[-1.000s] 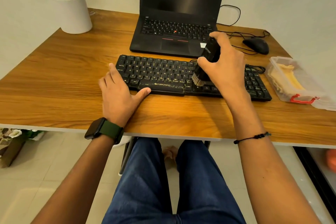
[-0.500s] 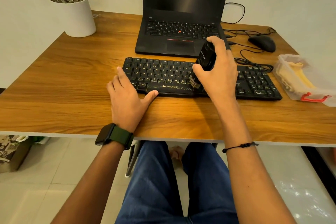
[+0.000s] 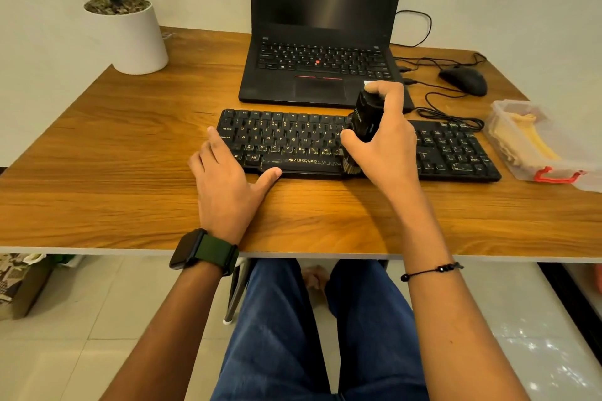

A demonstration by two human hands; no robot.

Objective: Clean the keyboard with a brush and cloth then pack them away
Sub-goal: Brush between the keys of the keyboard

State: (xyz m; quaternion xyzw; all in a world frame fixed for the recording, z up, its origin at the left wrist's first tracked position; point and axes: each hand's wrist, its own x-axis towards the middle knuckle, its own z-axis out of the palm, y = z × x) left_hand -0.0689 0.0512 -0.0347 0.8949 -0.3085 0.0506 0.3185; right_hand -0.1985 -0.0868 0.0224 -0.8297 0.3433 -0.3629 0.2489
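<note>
A black keyboard (image 3: 293, 137) lies across the wooden desk in front of a laptop. My right hand (image 3: 384, 143) grips a black brush (image 3: 363, 120) upright, its bristles down on the keyboard's front edge just right of the space bar. My left hand (image 3: 228, 182) rests flat at the keyboard's left end, fingers straight on the corner keys and thumb along the front edge. A yellow cloth (image 3: 534, 140) lies inside a clear plastic box (image 3: 508, 156) at the right of the keyboard.
An open black laptop (image 3: 322, 68) stands behind the keyboard. A black mouse (image 3: 464, 80) and loose cables (image 3: 436, 107) lie at the back right. A white plant pot (image 3: 130, 39) stands at the back left. The desk's front edge (image 3: 97, 251) is near my wrists.
My right hand has drawn the brush toward me, from the middle key rows down to the keyboard's front edge. My left hand has kept its place on the keyboard's left end.
</note>
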